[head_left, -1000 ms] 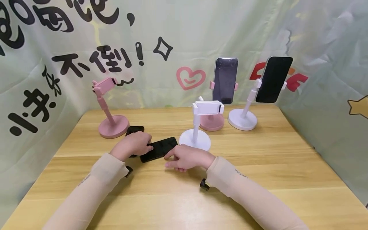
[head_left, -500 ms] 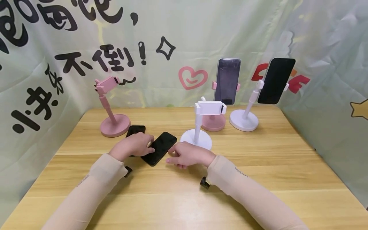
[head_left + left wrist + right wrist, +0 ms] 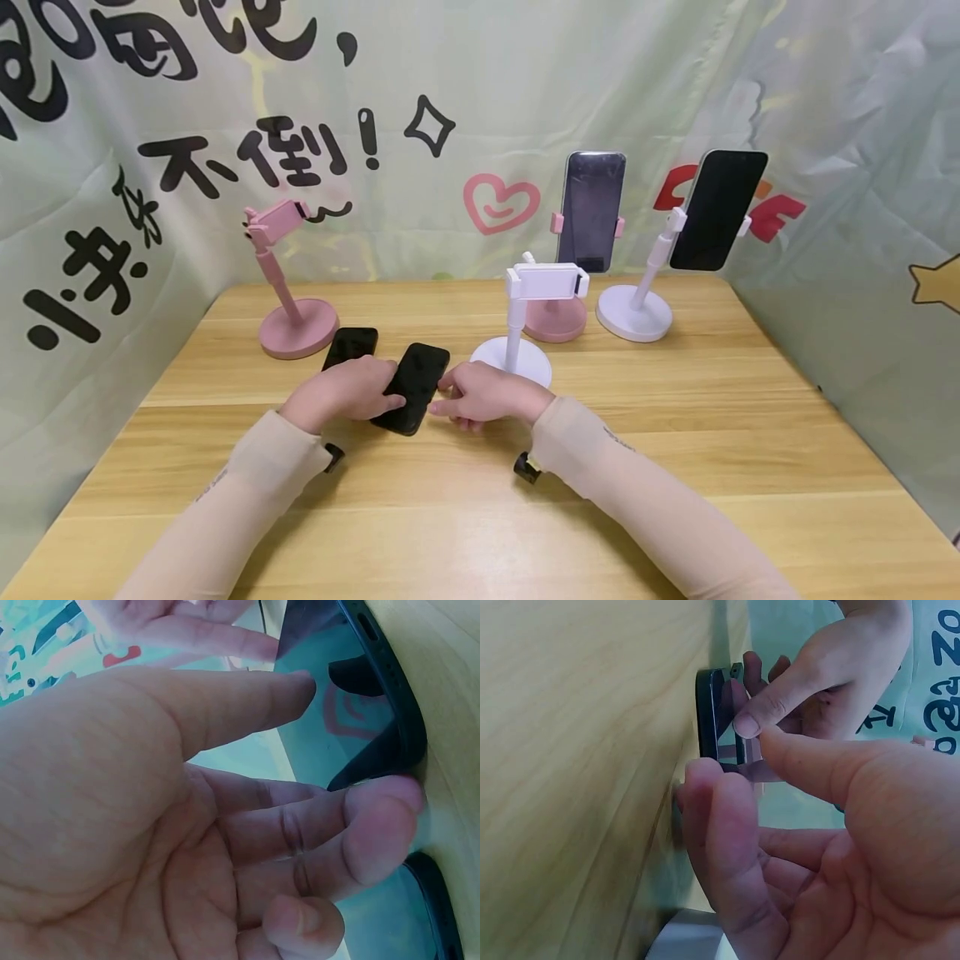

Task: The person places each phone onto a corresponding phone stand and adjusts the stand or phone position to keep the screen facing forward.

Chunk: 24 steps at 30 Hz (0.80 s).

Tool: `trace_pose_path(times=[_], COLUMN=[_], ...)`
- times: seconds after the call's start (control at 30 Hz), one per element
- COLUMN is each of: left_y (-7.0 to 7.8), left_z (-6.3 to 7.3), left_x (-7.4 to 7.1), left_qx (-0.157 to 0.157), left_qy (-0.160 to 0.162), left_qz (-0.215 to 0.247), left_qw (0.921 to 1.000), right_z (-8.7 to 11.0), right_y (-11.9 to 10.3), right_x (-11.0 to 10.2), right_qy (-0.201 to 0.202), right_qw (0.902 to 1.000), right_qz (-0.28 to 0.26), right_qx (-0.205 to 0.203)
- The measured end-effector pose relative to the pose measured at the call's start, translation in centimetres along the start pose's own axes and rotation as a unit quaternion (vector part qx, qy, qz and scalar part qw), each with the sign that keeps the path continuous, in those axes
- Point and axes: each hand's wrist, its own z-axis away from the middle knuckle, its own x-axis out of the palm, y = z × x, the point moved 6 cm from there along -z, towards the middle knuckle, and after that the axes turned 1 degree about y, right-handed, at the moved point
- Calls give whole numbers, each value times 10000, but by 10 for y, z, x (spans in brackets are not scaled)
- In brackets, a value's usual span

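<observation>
A black smartphone lies screen up on the table between the two hands, its long side slanting up to the right. My left hand is at its left edge; in the left wrist view, bent fingertips meet the edge and the thumb extends over the screen. My right hand is at the phone's right edge, thumb and index finger apart; whether they touch it is unclear. A second black phone lies partly behind the left hand. Past the right hand stands a white phone stand with a bare clamp.
At the back left is a pink phone stand holding nothing. A second pink stand and a second white stand at the back right each hold a phone upright. A printed cloth hangs behind the wooden table.
The middle phone has turned counter-clockwise on the table, from lying nearly sideways to pointing mostly away. Both hands have stayed beside it, with small shifts.
</observation>
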Motion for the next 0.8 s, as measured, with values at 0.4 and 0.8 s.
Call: trace_pose_path(times=[0.4,0.8], left_y=[1,-1], left_z=[2,5], left_x=[3,5], left_qx=[132,365], left_qy=[71,74], left_qz=[104,329], left_qw=[9998,9988], right_z=[-10,-22], right_y=[-2,-9], right_x=[-1,1], right_qy=[152,371], right_qw=[9992,9916], right_qz=[224,1067], right_qx=[284,636])
